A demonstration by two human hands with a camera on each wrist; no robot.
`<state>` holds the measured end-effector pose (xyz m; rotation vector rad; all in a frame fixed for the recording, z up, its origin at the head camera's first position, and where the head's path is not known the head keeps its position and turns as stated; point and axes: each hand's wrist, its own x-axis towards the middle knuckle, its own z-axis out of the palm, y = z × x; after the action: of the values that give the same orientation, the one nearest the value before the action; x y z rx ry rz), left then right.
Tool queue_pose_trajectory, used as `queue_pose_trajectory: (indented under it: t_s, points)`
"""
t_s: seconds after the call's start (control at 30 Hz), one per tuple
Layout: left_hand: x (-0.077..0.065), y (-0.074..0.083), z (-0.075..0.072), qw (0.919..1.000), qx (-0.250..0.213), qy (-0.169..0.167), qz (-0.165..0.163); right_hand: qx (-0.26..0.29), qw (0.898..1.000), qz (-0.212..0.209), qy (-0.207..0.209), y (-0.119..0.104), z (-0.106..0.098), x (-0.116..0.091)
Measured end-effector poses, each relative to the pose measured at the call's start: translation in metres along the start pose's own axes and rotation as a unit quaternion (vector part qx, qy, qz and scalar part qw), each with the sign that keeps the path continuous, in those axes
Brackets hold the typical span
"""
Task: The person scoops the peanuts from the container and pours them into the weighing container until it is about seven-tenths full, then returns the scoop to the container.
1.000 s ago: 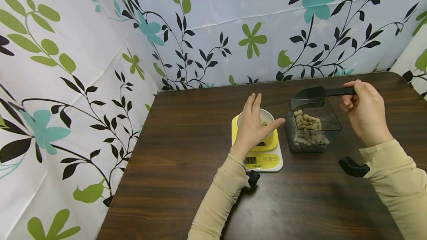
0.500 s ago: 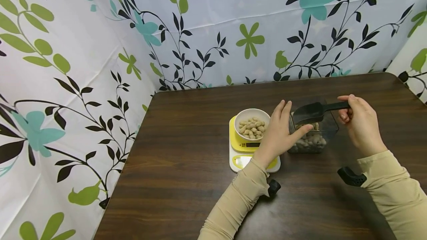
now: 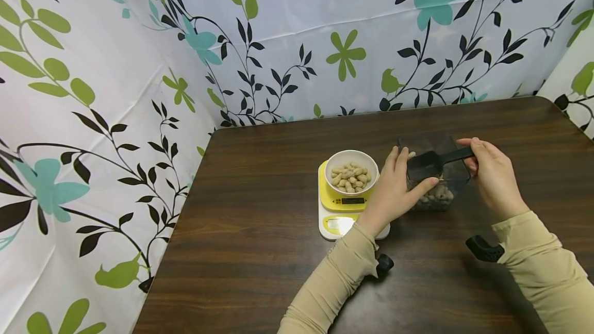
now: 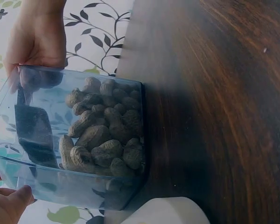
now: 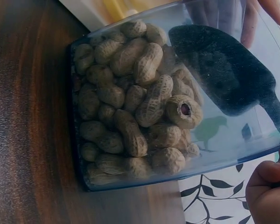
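Observation:
In the head view my right hand point(image 3: 494, 171) pinches the handle of a black scoop point(image 3: 424, 168). The scoop's blade is tilted inside the upper part of a clear container point(image 3: 460, 175); I see no peanuts on it. Peanuts point(image 5: 154, 98) in their shells fill the container's lower part, below the blade in the right wrist view. My left hand point(image 3: 387, 192) rests on the container's near left corner, thumb and fingers extended along its walls. To the left, a white bowl point(image 3: 344, 157) holding peanuts stands on a yellow and white kitchen scale point(image 3: 328, 201); its display is glare-washed.
Everything stands on a dark brown wooden table point(image 3: 241, 210). Behind it and on the left hangs a white cloth point(image 3: 287, 19) with a leaf and flower print. The scale stands close beside the container, under my left forearm point(image 3: 336, 277).
My left hand has moved right from over the bowl to the container's corner, uncovering the bowl. My right hand has lowered the scoop from above the rim into the container.

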<state>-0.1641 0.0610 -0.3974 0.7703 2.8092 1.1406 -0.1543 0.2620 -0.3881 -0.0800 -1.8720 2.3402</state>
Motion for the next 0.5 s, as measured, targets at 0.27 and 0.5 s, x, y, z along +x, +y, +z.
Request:
queue_pose_trajectory:
  t_s: [0.27, 0.5]
  points:
    - [-0.0007, -0.0022, -0.003, 1.0, -0.003, 0.005, -0.002, -0.045, 0.999, 0.023, -0.012, 0.0012, -0.0006, -0.0012]
    - [-0.0012, -0.005, -0.0037, 1.0, -0.003, 0.006, -0.004, -0.091, 0.995, 0.026, -0.025, 0.0043, -0.0027, -0.0003]
